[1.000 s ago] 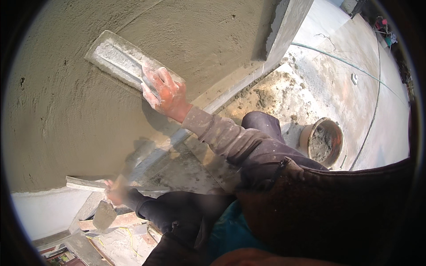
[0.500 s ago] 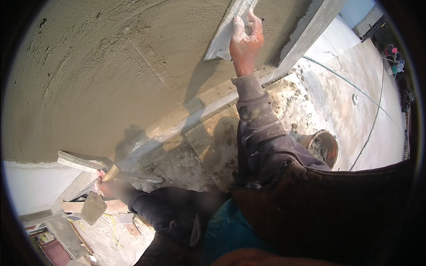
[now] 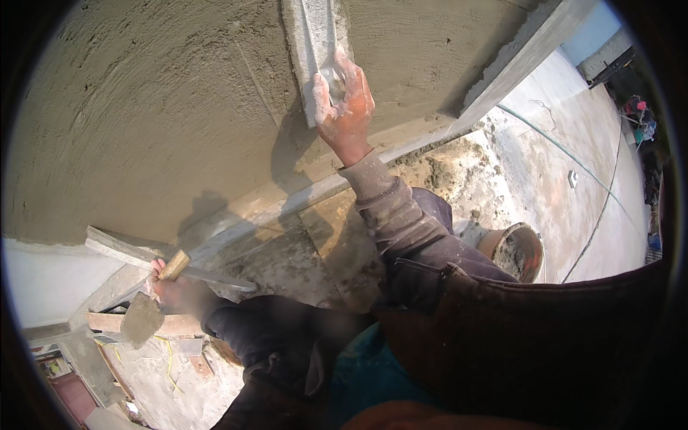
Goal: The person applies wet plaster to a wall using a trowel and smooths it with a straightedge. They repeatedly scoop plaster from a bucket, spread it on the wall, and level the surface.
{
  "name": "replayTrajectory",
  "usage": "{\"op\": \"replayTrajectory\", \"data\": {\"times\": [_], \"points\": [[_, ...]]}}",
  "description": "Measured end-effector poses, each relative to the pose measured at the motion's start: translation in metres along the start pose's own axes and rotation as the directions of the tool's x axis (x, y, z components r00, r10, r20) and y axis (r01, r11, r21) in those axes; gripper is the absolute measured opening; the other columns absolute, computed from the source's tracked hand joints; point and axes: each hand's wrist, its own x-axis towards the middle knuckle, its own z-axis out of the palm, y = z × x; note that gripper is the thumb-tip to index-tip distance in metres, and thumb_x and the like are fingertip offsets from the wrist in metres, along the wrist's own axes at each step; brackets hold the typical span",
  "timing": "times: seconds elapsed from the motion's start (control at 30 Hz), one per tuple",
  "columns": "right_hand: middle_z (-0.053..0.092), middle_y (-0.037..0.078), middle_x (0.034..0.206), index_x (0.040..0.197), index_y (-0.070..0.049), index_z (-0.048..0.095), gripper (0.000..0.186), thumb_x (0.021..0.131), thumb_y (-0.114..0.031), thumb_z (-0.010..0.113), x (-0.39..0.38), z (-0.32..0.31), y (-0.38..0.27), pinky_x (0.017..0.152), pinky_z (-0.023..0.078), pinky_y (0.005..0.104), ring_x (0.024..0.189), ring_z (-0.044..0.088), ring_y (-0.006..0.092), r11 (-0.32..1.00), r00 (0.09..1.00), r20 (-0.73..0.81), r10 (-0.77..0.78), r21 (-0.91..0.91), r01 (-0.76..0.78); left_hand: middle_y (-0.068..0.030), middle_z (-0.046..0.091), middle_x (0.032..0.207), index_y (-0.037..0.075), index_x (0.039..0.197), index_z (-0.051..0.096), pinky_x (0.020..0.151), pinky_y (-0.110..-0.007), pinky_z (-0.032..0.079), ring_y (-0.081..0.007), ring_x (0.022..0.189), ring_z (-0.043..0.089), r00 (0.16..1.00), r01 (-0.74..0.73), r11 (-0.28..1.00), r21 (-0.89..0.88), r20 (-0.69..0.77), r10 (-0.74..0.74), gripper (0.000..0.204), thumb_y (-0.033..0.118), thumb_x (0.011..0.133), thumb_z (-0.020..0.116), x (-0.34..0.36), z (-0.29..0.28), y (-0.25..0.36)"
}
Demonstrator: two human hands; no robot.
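My right hand (image 3: pixel 347 111) is closed around the near end of a long, pale plastering float (image 3: pixel 315 50). The float is pressed against a wall of wet grey-brown plaster (image 3: pixel 179 129), and its far end runs out of the picture. Lower left, my left hand (image 3: pixel 172 288) grips a trowel by its wooden handle (image 3: pixel 174 265). The trowel's blade (image 3: pixel 142 319), coated in mortar, hangs below the fingers, off the wall. Some of the left fingers are hidden behind the handle.
A mortar-smeared bucket (image 3: pixel 522 252) stands on the floor at right. A green hose (image 3: pixel 552 140) crosses the pale concrete. Boards (image 3: pixel 118 247) lie near my left hand at the wall's foot. The wall ends at a corner edge (image 3: pixel 512 64) on the right.
My right hand has moved the float left and somewhat down across the plaster, turning it more upright. My left hand holds the trowel almost in the same place.
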Motion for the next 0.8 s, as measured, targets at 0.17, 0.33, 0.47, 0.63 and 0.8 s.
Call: {"op": "replayTrajectory", "data": {"times": [0.17, 0.33, 0.47, 0.63, 0.8], "points": [[0.067, 0.014, 0.111, 0.131, -0.004, 0.058, 0.043, 0.090, -0.011, 0.068, 0.038, -0.035, 0.048, 0.083, 0.055, 0.0385, 0.099, 0.068, 0.0299, 1.000, 0.997, -0.077, 0.029, 0.009, -0.028, -0.0266, 0.058, 0.133, -0.019, 0.126, 0.050, 0.103, -0.041, 0.052, -0.0336, 0.123, 0.060, 1.000, 0.016, 1.000, -0.003, 0.009, -0.016, 0.040, 0.005, 0.095, 0.048, 0.051, -0.029, -0.038], [0.068, 0.011, 0.103, 0.128, -0.002, 0.058, 0.037, 0.094, -0.012, 0.068, 0.080, -0.079, 0.114, 0.076, 0.055, 0.0306, 0.087, 0.066, 0.0168, 0.995, 0.987, -0.162, -0.005, -0.094, -0.011, -0.0225, 0.062, 0.132, -0.013, 0.125, 0.057, 0.103, -0.037, 0.050, -0.0292, 0.123, 0.061, 0.989, 0.136, 0.990, -0.031, -0.048, -0.137, 0.037, 0.008, 0.096, 0.046, 0.096, -0.060, -0.079], [0.064, 0.007, 0.088, 0.130, -0.003, 0.060, 0.039, 0.095, -0.017, 0.068, 0.103, -0.134, 0.185, 0.072, 0.052, 0.0293, 0.078, 0.061, 0.0130, 0.963, 0.942, -0.264, 0.208, -0.115, -0.245, -0.0201, 0.064, 0.128, -0.011, 0.127, 0.058, 0.100, -0.034, 0.052, -0.0255, 0.116, 0.065, 0.990, 0.137, 0.990, 0.020, -0.018, -0.137, 0.036, 0.005, 0.095, 0.051, 0.101, -0.064, -0.087], [0.067, 0.015, 0.118, 0.129, -0.003, 0.061, 0.044, 0.090, -0.020, 0.073, 0.059, -0.168, 0.194, 0.092, 0.051, 0.0369, 0.111, 0.063, 0.0264, 0.906, 0.881, -0.241, 0.407, -0.016, -0.423, -0.0213, 0.064, 0.126, -0.011, 0.148, 0.033, 0.101, -0.036, 0.051, -0.0279, 0.112, 0.066, 0.983, 0.184, 0.982, -0.034, 0.020, -0.184, 0.062, 0.007, 0.094, 0.056, 0.150, -0.099, -0.109], [0.070, 0.014, 0.111, 0.119, -0.003, 0.069, 0.038, 0.088, -0.023, 0.077, 0.101, -0.203, 0.211, 0.088, 0.054, 0.0365, 0.105, 0.066, 0.0248, 0.938, 0.940, -0.278, 0.198, -0.224, -0.264, -0.0156, 0.058, 0.139, -0.008, 0.149, 0.035, 0.119, -0.042, 0.028, -0.0309, 0.131, 0.054, 0.973, 0.224, 0.967, -0.124, -0.036, -0.230, 0.061, 0.011, 0.094, 0.052, 0.099, -0.052, -0.066]]}}
